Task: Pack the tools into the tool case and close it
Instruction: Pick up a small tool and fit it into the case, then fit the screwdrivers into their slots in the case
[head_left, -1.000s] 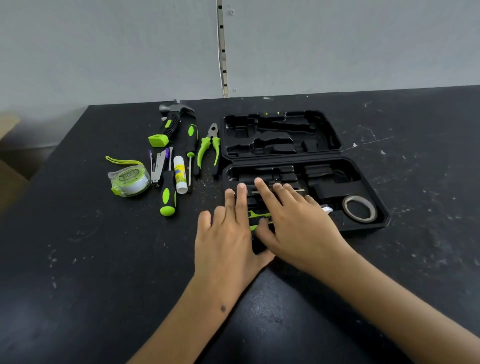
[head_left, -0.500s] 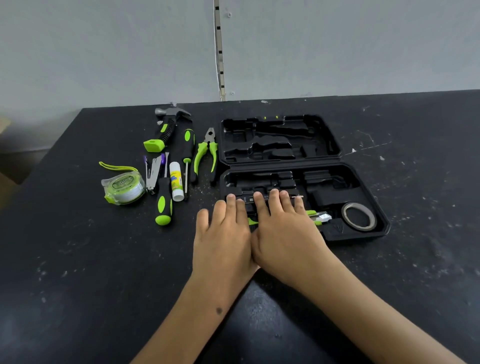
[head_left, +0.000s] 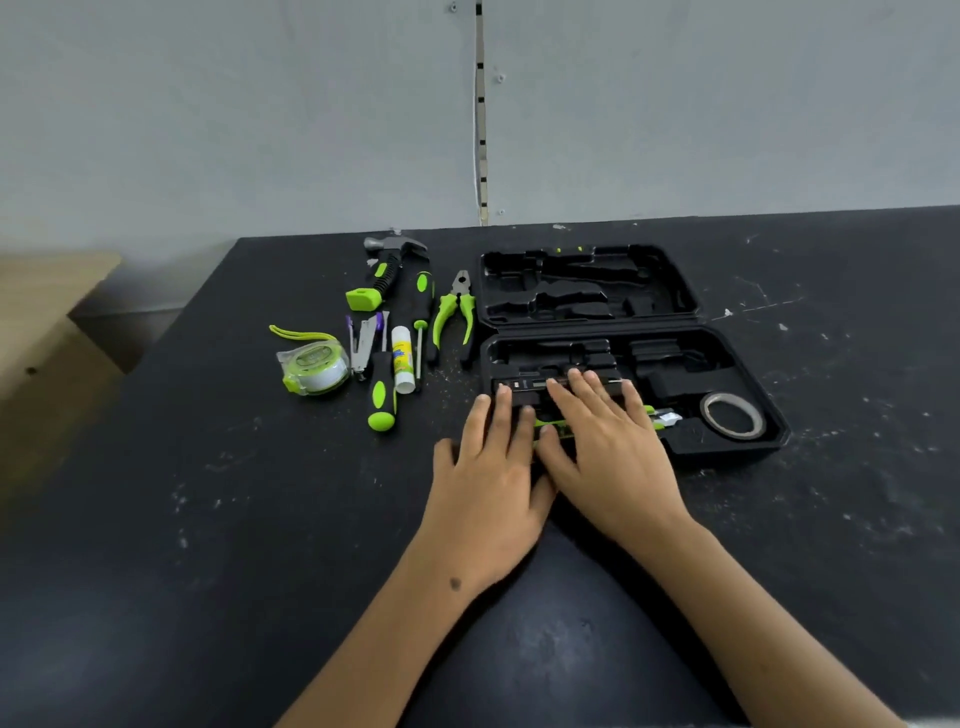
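Both hands lie flat, fingers straight, left hand (head_left: 485, 488) and right hand (head_left: 608, 447) pressing a knife (head_left: 660, 415) into the open tool case (head_left: 727, 452) on the counter (head_left: 208, 519); hammer (head_left: 387, 270) and pliers (head_left: 457, 312) lie just left.

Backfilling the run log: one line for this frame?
hands: left, right flat, pressing tool into tool case | lid: open | hammer, pliers: unpacked

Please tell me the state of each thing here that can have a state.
Tool case: open, lid flat.
Tape roll: in case.
Pliers: shut, on table.
Hammer: on table, unpacked.
Tape measure: on table, unpacked.
Left hand: flat, pressing.
Right hand: flat, pressing.
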